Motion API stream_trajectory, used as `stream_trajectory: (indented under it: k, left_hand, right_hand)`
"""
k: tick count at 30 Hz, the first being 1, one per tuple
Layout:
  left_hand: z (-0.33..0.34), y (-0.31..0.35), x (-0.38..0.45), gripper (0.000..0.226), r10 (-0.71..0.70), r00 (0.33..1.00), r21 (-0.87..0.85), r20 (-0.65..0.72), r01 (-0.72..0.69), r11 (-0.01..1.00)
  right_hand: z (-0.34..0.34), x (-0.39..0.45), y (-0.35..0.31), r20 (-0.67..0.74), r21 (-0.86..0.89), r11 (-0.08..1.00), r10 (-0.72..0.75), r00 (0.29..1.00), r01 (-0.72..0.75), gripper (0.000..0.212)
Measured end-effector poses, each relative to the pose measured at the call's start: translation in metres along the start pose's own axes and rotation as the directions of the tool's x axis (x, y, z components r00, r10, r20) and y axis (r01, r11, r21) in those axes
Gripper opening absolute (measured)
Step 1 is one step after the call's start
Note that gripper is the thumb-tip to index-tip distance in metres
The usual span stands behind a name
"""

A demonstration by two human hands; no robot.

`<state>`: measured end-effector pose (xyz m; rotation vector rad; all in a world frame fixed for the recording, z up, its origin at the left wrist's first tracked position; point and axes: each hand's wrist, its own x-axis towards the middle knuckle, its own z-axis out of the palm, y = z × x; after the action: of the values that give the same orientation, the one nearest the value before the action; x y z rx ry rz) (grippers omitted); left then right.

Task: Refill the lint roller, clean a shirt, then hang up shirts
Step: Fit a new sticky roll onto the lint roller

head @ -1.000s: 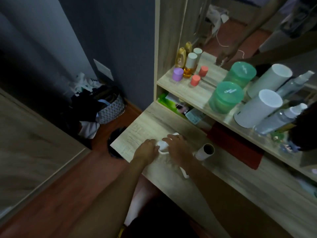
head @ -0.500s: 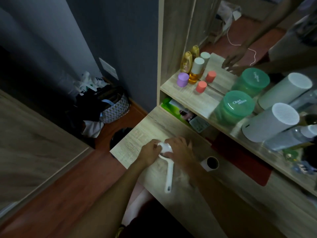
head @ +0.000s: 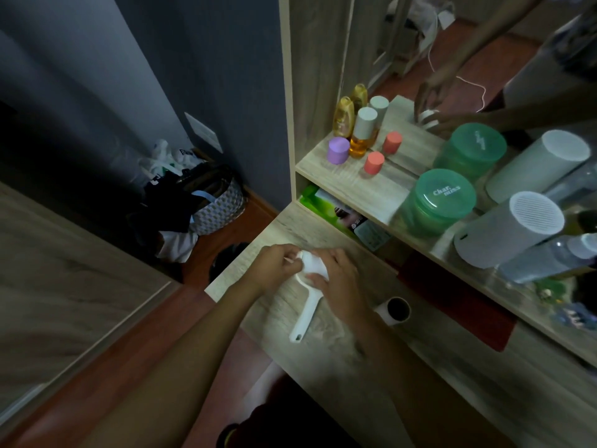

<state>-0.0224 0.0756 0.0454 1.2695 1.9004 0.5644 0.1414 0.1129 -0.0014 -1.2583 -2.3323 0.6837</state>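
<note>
White lint roller (head: 310, 287) between both hands

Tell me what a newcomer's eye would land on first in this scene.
First, the two hands at the middle of the wooden desk: the left hand and right hand both grip the white roll of a lint roller, its handle pointing toward the person. Next, an empty cardboard tube lying just right of the right wrist. Then the green lidded jar on the shelf above, doubled in the mirror.
</note>
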Motion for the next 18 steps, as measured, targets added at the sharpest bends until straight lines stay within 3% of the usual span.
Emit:
stream_trajectory:
  k: [7, 10, 18]
  left_hand:
    - [0.001, 0.010, 0.009, 0.042, 0.046, 0.999, 0.276, 0.010, -0.047, 0.960]
    - [-0.001, 0.013, 0.014, 0.028, 0.055, 0.998, 0.283, 0.024, -0.060, 0.957]
    - [-0.001, 0.012, 0.018, 0.033, 0.004, 0.998, 0.244, 0.060, -0.018, 0.970]
  right_hand:
    - [-0.004, 0.005, 0.000, 0.118, -0.168, 0.986, 0.003, 0.993, 0.017, 0.051]
    - [-0.010, 0.010, -0.002, 0.159, -0.173, 0.985, 0.001, 0.987, 0.027, 0.053]
    - [-0.020, 0.019, -0.011, 0.299, -0.096, 0.995, 0.049, 0.953, -0.020, 0.059]
